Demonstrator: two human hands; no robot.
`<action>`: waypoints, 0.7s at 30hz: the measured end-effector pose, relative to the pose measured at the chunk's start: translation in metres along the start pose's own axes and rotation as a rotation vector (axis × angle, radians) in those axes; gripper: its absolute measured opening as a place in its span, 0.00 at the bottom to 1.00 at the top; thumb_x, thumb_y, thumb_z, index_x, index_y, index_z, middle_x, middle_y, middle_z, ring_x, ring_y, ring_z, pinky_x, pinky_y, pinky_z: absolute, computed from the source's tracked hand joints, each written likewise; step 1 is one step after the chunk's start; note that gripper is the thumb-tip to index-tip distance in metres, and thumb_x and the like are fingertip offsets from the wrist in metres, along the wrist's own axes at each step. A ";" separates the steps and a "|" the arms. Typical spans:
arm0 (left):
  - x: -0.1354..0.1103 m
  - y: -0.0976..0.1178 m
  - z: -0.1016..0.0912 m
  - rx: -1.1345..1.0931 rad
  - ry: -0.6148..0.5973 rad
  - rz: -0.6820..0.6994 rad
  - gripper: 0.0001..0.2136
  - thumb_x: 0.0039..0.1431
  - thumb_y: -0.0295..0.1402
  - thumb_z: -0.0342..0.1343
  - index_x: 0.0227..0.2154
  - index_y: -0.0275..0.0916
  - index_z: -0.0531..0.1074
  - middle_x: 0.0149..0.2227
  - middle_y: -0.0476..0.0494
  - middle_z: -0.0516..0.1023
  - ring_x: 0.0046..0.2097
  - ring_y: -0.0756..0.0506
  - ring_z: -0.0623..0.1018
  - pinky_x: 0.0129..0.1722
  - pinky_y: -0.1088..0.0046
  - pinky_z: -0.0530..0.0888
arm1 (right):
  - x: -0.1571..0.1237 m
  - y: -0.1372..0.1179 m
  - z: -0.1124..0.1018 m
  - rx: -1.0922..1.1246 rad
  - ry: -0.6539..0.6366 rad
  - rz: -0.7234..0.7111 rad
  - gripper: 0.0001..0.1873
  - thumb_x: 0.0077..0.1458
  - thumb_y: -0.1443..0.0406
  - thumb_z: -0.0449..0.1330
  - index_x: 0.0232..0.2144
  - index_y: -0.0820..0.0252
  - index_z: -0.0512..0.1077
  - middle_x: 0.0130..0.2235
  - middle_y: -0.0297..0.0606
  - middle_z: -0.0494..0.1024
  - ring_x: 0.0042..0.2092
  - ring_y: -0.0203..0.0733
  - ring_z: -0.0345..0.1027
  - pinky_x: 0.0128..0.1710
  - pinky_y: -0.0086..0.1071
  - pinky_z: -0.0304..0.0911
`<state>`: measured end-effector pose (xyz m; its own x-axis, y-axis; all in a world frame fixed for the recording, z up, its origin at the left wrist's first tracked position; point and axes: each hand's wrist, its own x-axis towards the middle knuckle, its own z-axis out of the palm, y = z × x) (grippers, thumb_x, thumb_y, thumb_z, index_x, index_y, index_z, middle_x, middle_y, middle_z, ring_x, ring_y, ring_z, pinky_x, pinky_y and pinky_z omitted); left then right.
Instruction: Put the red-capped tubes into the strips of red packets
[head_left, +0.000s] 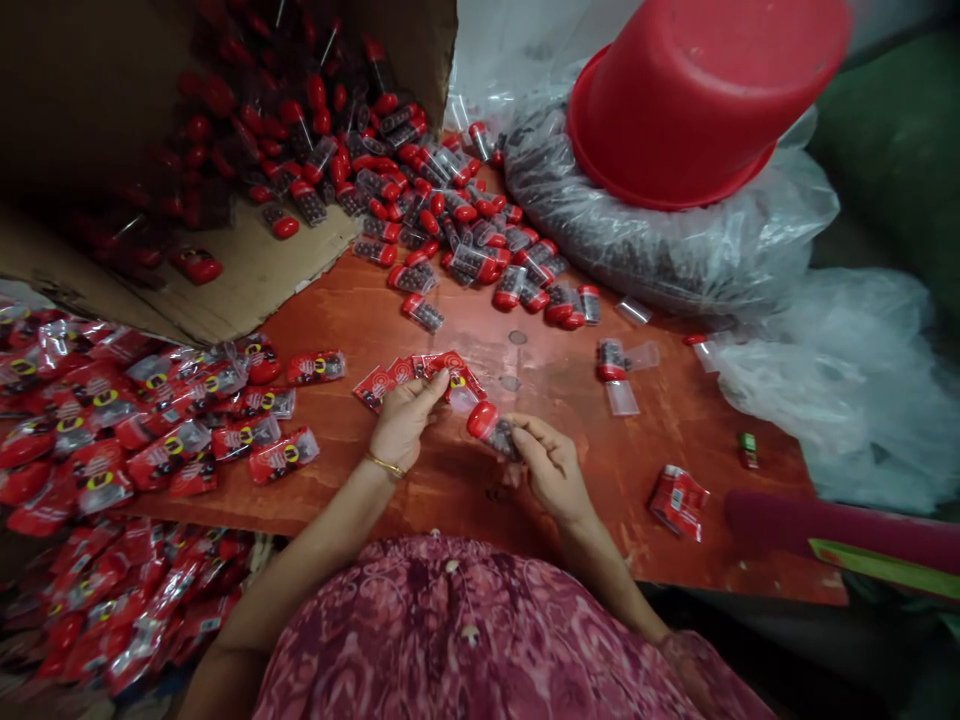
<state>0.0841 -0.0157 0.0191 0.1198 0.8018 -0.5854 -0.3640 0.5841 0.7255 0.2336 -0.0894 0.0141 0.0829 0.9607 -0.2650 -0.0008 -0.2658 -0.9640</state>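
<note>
Between thumb and fingers, my left hand [409,415] pinches a red printed plastic packet [459,375] with a clear end. Several flat packets of the same kind [382,382] lie fanned out just beyond that hand. My right hand [551,465] grips a small clear bottle with a red cap [486,422], dark balls showing inside it. The bottle tilts with its red cap toward the packet, a little apart from it. The curled fingers of my right hand hide the lower end of the bottle.
Filled packets [180,400] are heaped at the left. Red-capped bottles [450,220] spill from a cardboard box [300,265] at the back. A red bucket [690,100] sits upside down on a plastic sack [637,260]. A crumpled packet [679,502] lies at right on the table [585,545].
</note>
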 end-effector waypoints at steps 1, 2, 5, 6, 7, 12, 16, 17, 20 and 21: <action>-0.001 -0.001 0.001 0.011 -0.005 0.009 0.19 0.32 0.46 0.66 0.20 0.34 0.72 0.20 0.51 0.73 0.22 0.55 0.71 0.24 0.80 0.67 | 0.000 -0.002 0.002 0.031 -0.017 0.034 0.17 0.49 0.53 0.55 0.34 0.60 0.70 0.18 0.28 0.69 0.13 0.29 0.56 0.12 0.24 0.52; -0.003 -0.001 0.001 0.024 -0.013 0.018 0.18 0.33 0.46 0.66 0.20 0.34 0.72 0.20 0.51 0.73 0.23 0.54 0.71 0.25 0.79 0.68 | 0.001 -0.004 0.003 0.049 -0.024 0.053 0.18 0.48 0.53 0.56 0.34 0.61 0.70 0.17 0.27 0.68 0.12 0.29 0.56 0.11 0.24 0.52; -0.006 -0.001 0.001 0.064 -0.038 0.049 0.17 0.37 0.45 0.64 0.20 0.34 0.72 0.21 0.51 0.73 0.24 0.54 0.72 0.26 0.79 0.68 | 0.005 -0.007 0.005 0.046 -0.014 0.077 0.17 0.46 0.53 0.57 0.32 0.61 0.70 0.16 0.27 0.68 0.12 0.29 0.57 0.11 0.23 0.52; -0.006 -0.001 0.001 0.072 -0.043 0.058 0.16 0.38 0.44 0.64 0.21 0.34 0.73 0.21 0.51 0.73 0.24 0.54 0.71 0.26 0.79 0.68 | 0.006 -0.008 0.005 0.035 -0.010 0.084 0.17 0.46 0.54 0.57 0.32 0.61 0.71 0.16 0.27 0.68 0.13 0.29 0.57 0.11 0.23 0.52; -0.006 -0.001 0.001 0.077 -0.045 0.065 0.16 0.38 0.44 0.64 0.20 0.34 0.72 0.21 0.51 0.73 0.24 0.54 0.71 0.26 0.79 0.68 | 0.008 -0.008 0.004 0.022 -0.014 0.093 0.17 0.46 0.54 0.57 0.32 0.61 0.71 0.16 0.27 0.67 0.13 0.29 0.56 0.11 0.23 0.52; -0.006 -0.002 0.000 0.095 -0.040 0.107 0.16 0.38 0.44 0.64 0.19 0.34 0.71 0.20 0.52 0.72 0.23 0.55 0.70 0.27 0.79 0.68 | 0.010 -0.007 0.005 0.006 -0.028 0.082 0.17 0.49 0.53 0.54 0.31 0.61 0.72 0.17 0.27 0.66 0.13 0.28 0.54 0.11 0.23 0.49; -0.006 -0.005 0.003 0.064 -0.068 0.131 0.16 0.38 0.44 0.64 0.22 0.34 0.73 0.23 0.51 0.75 0.26 0.53 0.72 0.29 0.78 0.68 | 0.010 -0.007 0.008 -0.060 0.076 -0.068 0.15 0.51 0.56 0.54 0.33 0.60 0.71 0.16 0.26 0.64 0.15 0.29 0.54 0.15 0.25 0.52; -0.005 -0.005 0.003 0.041 -0.081 0.141 0.15 0.37 0.42 0.65 0.24 0.34 0.74 0.24 0.50 0.76 0.27 0.53 0.72 0.30 0.78 0.68 | 0.010 -0.006 0.008 -0.083 0.076 -0.094 0.14 0.51 0.56 0.54 0.33 0.60 0.71 0.17 0.26 0.64 0.16 0.30 0.54 0.15 0.25 0.52; -0.004 -0.007 0.005 -0.015 -0.111 0.140 0.16 0.32 0.37 0.68 0.27 0.35 0.74 0.27 0.50 0.77 0.28 0.54 0.73 0.32 0.78 0.69 | 0.011 -0.004 0.009 -0.106 0.038 -0.117 0.15 0.53 0.56 0.53 0.35 0.60 0.70 0.18 0.27 0.64 0.16 0.30 0.54 0.16 0.26 0.52; -0.004 -0.007 0.005 -0.028 -0.116 0.118 0.17 0.30 0.36 0.69 0.26 0.35 0.74 0.27 0.50 0.78 0.28 0.54 0.74 0.32 0.77 0.69 | 0.012 -0.002 0.008 -0.107 0.022 -0.117 0.15 0.54 0.56 0.52 0.36 0.60 0.70 0.18 0.27 0.64 0.16 0.30 0.54 0.16 0.26 0.52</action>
<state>0.0907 -0.0224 0.0176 0.1794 0.8748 -0.4501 -0.4076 0.4825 0.7752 0.2262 -0.0771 0.0128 0.0981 0.9839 -0.1494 0.1166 -0.1604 -0.9801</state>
